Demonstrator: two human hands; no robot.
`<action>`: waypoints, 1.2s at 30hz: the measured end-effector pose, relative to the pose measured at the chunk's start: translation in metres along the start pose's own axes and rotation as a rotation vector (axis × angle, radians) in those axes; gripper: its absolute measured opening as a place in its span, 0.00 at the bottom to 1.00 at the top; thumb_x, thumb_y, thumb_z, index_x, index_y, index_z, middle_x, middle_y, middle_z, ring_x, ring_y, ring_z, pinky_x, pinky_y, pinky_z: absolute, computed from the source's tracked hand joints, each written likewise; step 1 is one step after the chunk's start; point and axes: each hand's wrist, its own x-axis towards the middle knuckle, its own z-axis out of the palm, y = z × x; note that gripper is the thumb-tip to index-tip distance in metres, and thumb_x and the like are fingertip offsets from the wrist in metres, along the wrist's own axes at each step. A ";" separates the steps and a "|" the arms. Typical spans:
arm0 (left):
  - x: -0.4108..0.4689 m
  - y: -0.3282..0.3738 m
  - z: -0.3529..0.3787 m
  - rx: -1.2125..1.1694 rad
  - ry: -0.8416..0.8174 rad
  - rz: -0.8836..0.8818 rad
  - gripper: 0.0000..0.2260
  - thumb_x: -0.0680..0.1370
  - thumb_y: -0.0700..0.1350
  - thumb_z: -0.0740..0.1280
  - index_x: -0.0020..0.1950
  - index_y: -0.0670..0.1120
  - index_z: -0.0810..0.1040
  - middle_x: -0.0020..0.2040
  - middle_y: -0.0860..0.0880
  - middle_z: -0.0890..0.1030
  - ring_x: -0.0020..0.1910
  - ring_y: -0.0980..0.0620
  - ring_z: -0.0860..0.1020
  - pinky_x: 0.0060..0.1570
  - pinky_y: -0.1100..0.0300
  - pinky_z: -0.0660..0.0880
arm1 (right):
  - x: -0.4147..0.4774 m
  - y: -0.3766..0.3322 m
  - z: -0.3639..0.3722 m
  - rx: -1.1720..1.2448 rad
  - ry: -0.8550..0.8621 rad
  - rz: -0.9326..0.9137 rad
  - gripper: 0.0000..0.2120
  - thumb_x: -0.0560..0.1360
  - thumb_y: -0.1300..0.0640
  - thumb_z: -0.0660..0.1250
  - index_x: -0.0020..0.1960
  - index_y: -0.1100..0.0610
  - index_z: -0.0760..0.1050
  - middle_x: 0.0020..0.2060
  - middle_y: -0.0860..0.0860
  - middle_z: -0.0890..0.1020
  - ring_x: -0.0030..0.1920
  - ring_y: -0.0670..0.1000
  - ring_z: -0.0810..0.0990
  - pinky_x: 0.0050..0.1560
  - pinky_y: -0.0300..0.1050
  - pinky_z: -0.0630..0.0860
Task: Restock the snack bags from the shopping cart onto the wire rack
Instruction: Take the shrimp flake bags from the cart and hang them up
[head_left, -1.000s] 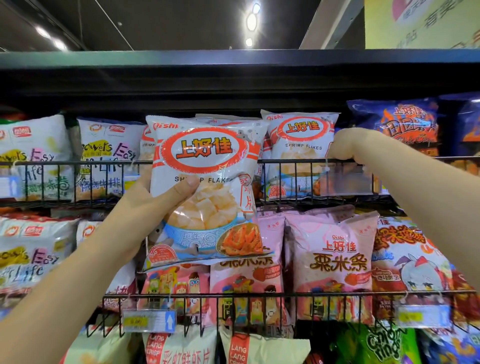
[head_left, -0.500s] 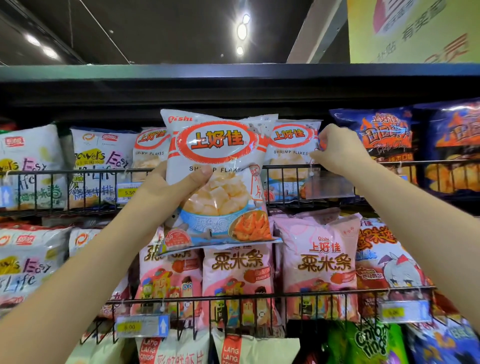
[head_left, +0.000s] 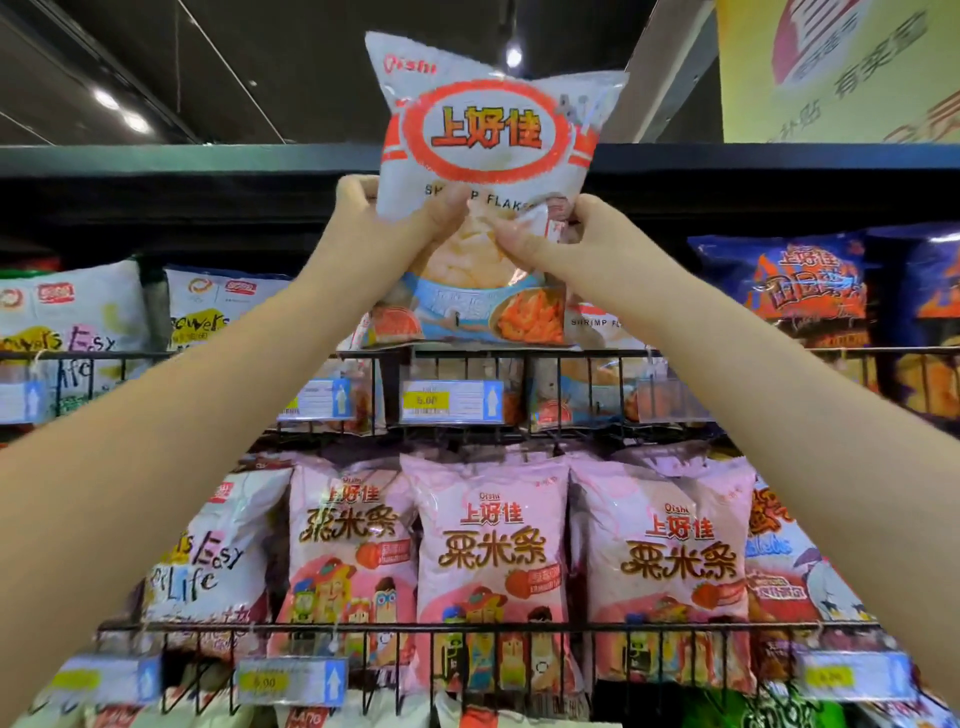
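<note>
Since half a second ago the right hand (head_left: 561, 239) has left the stocked bags on the upper tier and joined the left hand (head_left: 384, 228) on the shrimp-flakes bag (head_left: 488, 156), which now sits higher in my view than it did. Both hands grip the bag at about mid-height. The left fingers (head_left: 358, 189) curl round its left edge with the thumb laid across the front, and the right fingers (head_left: 563, 210) pinch a fold of film at its right edge. The bag stands upright, long axis vertical, print toward me — its top overlaps the dark top shelf (head_left: 156, 158), and its bottom edge hangs just above the front rail of the wire rack (head_left: 208, 356).

Relation to watch: the slot lies below the bag and, I judge, behind it. A stocked shrimp-flakes bag (head_left: 597, 322) shows just beside the held one's lower right corner, inside the rail, and a price tag (head_left: 452, 400) hangs on the rail directly beneath. Neither hand is clearly nearer the rack; both reach up from either side, roughly level. I judge the coming move to be a forward-and-down drop over the rail, bottom edge leading — whether that edge already clears the rail I cannot tell from this angle. Pink bags (head_left: 491, 545) fill the tier below and play no part.
</note>
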 end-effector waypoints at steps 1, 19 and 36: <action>0.002 -0.003 -0.001 0.001 -0.014 0.019 0.32 0.72 0.66 0.73 0.67 0.51 0.66 0.56 0.54 0.81 0.43 0.62 0.83 0.33 0.65 0.78 | 0.005 0.004 0.003 0.015 0.058 -0.007 0.26 0.71 0.36 0.76 0.63 0.49 0.75 0.54 0.43 0.85 0.54 0.42 0.84 0.58 0.45 0.81; -0.003 -0.067 -0.011 0.211 -0.164 0.107 0.35 0.82 0.47 0.70 0.83 0.59 0.54 0.57 0.57 0.79 0.52 0.60 0.81 0.41 0.70 0.76 | 0.020 0.055 0.042 -0.116 0.052 0.090 0.31 0.78 0.38 0.69 0.74 0.53 0.65 0.64 0.45 0.76 0.61 0.46 0.73 0.57 0.42 0.68; 0.001 -0.078 -0.008 0.668 -0.361 0.045 0.41 0.83 0.55 0.66 0.83 0.59 0.38 0.70 0.46 0.78 0.60 0.45 0.81 0.63 0.47 0.77 | 0.026 0.044 0.041 -0.618 -0.488 0.300 0.38 0.76 0.25 0.56 0.74 0.51 0.71 0.65 0.49 0.80 0.57 0.53 0.81 0.61 0.48 0.73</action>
